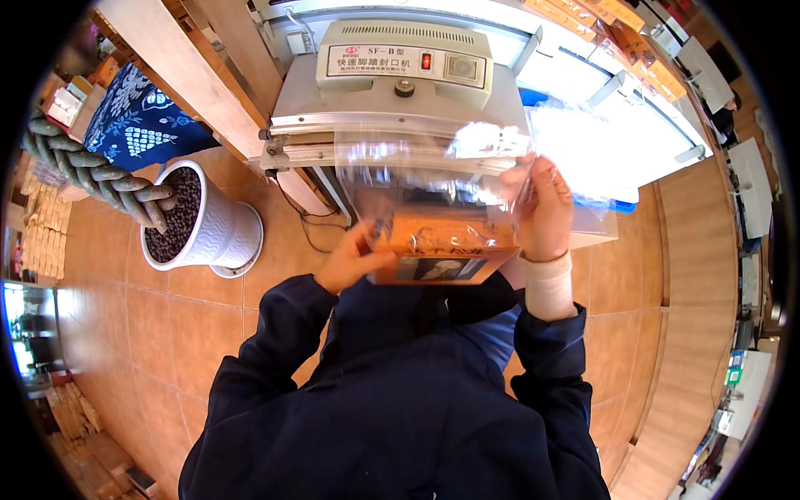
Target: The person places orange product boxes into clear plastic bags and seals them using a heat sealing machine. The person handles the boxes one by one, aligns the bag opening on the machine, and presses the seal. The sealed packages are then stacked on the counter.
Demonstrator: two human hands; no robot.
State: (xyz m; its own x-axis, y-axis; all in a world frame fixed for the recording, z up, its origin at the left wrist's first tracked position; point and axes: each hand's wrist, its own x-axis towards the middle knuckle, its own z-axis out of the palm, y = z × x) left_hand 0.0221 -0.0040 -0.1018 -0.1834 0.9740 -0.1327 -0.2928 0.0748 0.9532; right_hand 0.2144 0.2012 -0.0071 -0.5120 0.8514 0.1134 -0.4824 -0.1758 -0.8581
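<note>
An orange box [442, 245] with a dark framed picture on its front sits inside a clear plastic bag [417, 167], held just in front of a sealing machine [404, 46] with a red switch. My left hand [348, 254] grips the bag and box at the lower left corner. My right hand [542, 204], with a beige band at the wrist, pinches the bag's upper right side. The bag's upper part lies over the machine's metal sealing bars [296, 145].
A white pot [223, 237] with a braided-trunk plant stands on the tiled floor [196, 325] to the left, near a wooden post [187, 58] and blue patterned cloth [146, 112]. Clear plastic bags [575, 146] lie on the right; orange boxes [633, 58] are beyond them.
</note>
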